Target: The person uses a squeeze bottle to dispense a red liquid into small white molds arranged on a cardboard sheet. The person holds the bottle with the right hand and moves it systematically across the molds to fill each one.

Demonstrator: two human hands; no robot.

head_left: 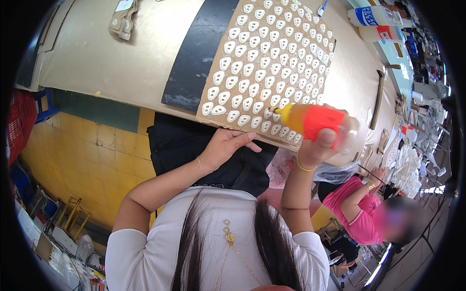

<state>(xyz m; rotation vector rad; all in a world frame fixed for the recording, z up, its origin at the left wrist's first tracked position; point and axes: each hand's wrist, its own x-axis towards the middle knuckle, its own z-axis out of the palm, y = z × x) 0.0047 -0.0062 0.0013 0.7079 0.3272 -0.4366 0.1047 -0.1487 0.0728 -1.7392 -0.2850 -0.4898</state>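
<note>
My right hand (pixel 318 148) is closed around a squeeze bottle (pixel 324 122) with an orange-red band and a yellow nozzle. The bottle is tilted, its dark tip pointing left over the near rows of small white pieces (pixel 247 104). These rounded, triangular pieces have dark holes and lie in rows on a brown board (pixel 203 97). Against the near edge of the board rests my left hand (pixel 227 148), its fingers loosely stretched and nothing seen in them. Whether the bottle tip touches a piece cannot be told.
A black sheet (pixel 187 72) lies under the board's left side. Tan cut pieces (pixel 122 22) sit at the far left of the table (pixel 111 58). A hammer (pixel 377 99) and clear bottles (pixel 371 16) are to the right. Another person in pink (pixel 354 208) works at lower right.
</note>
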